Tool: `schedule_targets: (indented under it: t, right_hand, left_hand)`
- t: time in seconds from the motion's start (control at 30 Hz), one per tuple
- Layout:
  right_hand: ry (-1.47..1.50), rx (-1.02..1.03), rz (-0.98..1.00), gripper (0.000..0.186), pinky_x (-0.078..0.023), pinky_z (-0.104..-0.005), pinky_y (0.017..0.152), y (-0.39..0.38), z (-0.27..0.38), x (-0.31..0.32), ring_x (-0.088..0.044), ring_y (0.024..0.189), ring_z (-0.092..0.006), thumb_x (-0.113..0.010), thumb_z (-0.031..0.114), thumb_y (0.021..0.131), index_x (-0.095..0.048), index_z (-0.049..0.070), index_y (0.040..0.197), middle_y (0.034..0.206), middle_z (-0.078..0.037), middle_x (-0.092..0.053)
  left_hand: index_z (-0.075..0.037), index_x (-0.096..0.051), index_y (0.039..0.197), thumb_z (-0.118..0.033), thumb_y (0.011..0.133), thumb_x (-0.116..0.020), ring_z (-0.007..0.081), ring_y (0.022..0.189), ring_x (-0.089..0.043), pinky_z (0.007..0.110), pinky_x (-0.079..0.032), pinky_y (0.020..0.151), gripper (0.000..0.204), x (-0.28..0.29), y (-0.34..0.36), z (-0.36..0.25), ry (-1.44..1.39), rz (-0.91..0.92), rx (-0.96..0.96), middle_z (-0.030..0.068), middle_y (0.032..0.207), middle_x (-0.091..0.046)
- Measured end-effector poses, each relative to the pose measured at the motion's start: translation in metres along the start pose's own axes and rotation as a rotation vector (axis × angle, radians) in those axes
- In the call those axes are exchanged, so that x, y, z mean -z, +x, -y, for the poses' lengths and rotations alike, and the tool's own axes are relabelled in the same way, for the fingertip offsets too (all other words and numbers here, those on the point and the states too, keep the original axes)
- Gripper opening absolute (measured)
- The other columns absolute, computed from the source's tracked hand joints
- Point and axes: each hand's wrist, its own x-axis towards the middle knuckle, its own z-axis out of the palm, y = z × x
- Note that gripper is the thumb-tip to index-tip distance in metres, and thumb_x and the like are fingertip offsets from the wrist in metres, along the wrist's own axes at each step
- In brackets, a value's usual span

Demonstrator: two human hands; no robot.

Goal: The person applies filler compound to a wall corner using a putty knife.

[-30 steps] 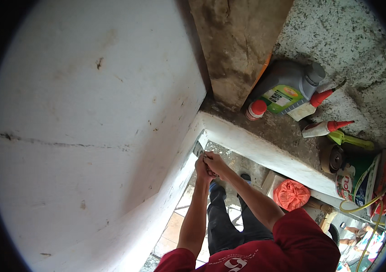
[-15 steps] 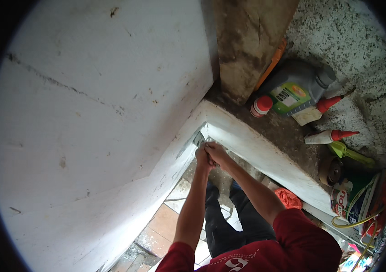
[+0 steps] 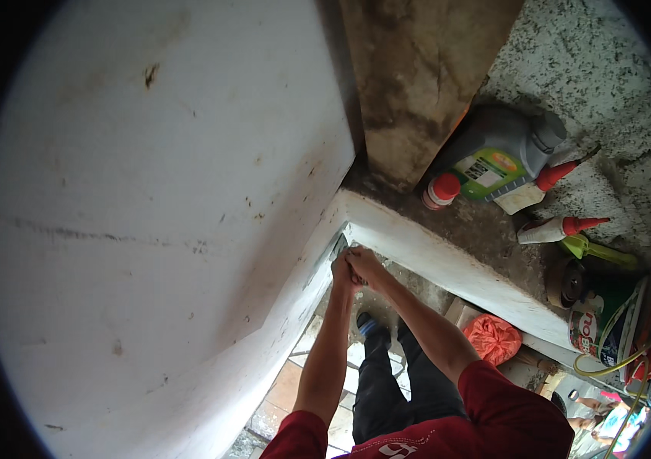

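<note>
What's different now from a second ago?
The left hand and right hand moved slightly toward the corner with the grey tool; the view shifted too. Nothing was visibly grabbed or let go. The hands stayed clasped; the jug and red bag stayed put.

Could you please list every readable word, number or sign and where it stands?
Printing shows, though I leave its wording uncopied:
Green label on the grey plastic jug: small print blurred.
Dark green plastic bucket: large lettering.
Dark red cloth shirt: white printing, cut off below.
Small red-and-white bottle: too small to read.
</note>
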Motion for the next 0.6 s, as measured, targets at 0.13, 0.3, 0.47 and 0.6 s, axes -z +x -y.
schedule_targets:
  t: [0.13,0.3,0.47,0.6]
  right_hand:
    - [0.021,0.052,-0.005,0.018,-0.027,-0.0266,0.027,0.006,-0.001,0.002,-0.040,0.031,-0.0110,-0.041,0.013,0.083,-0.052,-0.002,0.084,0.048,-0.005,-0.045]
    - [-0.045,0.121,0.026,0.019,-0.030,-0.0266,0.030,0.014,-0.001,0.009,-0.042,0.034,-0.0110,-0.043,0.015,0.084,-0.054,0.000,0.086,0.049,-0.005,-0.047]
    - [-0.069,0.183,0.035,0.019,-0.031,-0.0282,0.029,0.015,0.003,0.015,-0.043,0.033,-0.0124,-0.042,0.014,0.083,-0.053,-0.001,0.082,0.049,-0.008,-0.048]
    - [-0.142,0.175,0.015,0.018,-0.033,-0.0284,0.030,0.012,0.006,0.010,-0.045,0.033,-0.0138,-0.041,0.012,0.082,-0.053,-0.001,0.085,0.050,-0.009,-0.049]
  left_hand:
    - [-0.010,-0.048,0.058,-0.029,0.085,-0.038,0.0122,0.023,-0.030,0.026,-0.025,0.021,0.034,0.004,0.016,0.006,-0.058,-0.021,-0.076,0.0001,0.035,-0.035]
    - [-0.008,-0.053,0.064,-0.030,0.085,-0.037,0.0128,0.023,-0.030,0.027,-0.024,0.021,0.034,0.002,0.016,0.006,-0.126,0.190,-0.031,0.0016,0.036,-0.037]
    - [-0.008,-0.054,0.065,-0.029,0.084,-0.038,0.0129,0.023,-0.029,0.027,-0.023,0.020,0.033,-0.009,0.002,0.007,-0.128,0.177,-0.048,0.0012,0.036,-0.036]
    - [-0.011,-0.047,0.058,-0.029,0.084,-0.038,0.0126,0.023,-0.029,0.027,-0.023,0.022,0.033,-0.012,-0.006,0.004,-0.081,0.103,-0.118,0.0008,0.035,-0.034]
